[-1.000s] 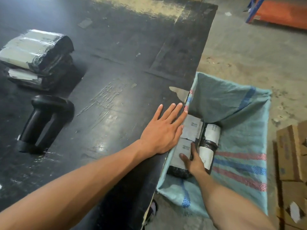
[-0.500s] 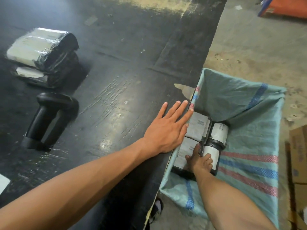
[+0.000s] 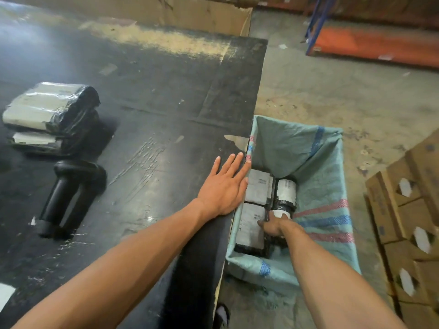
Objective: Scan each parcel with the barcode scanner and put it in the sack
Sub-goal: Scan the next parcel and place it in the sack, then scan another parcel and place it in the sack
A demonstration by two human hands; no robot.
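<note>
A pale green woven sack (image 3: 327, 176) stands open on the floor against the black table's (image 3: 166, 103) right edge. Inside it lie black-wrapped parcels with white labels: two flat ones (image 3: 257, 188) (image 3: 250, 231) and a rolled one (image 3: 286, 189). My right hand (image 3: 273, 225) reaches down into the sack, thumb on the near flat parcel, fingers curled round a labelled parcel (image 3: 280, 213) that it mostly hides. Fingers straight, my left hand (image 3: 225, 186) rests flat on the table edge beside the sack. The black barcode scanner (image 3: 69, 195) lies on the table's left. Two more parcels (image 3: 47, 108) are stacked behind it.
Cardboard boxes (image 3: 408, 222) are stacked on the floor right of the sack. An orange and blue rack (image 3: 370, 43) stands at the back right. A large cardboard sheet (image 3: 190, 13) rises behind the table. A white paper scrap (image 3: 6, 295) lies at the table's near left.
My right hand has sunk deeper among the parcels in the sack and its fingers have curled in. The left hand has stayed flat on the table edge.
</note>
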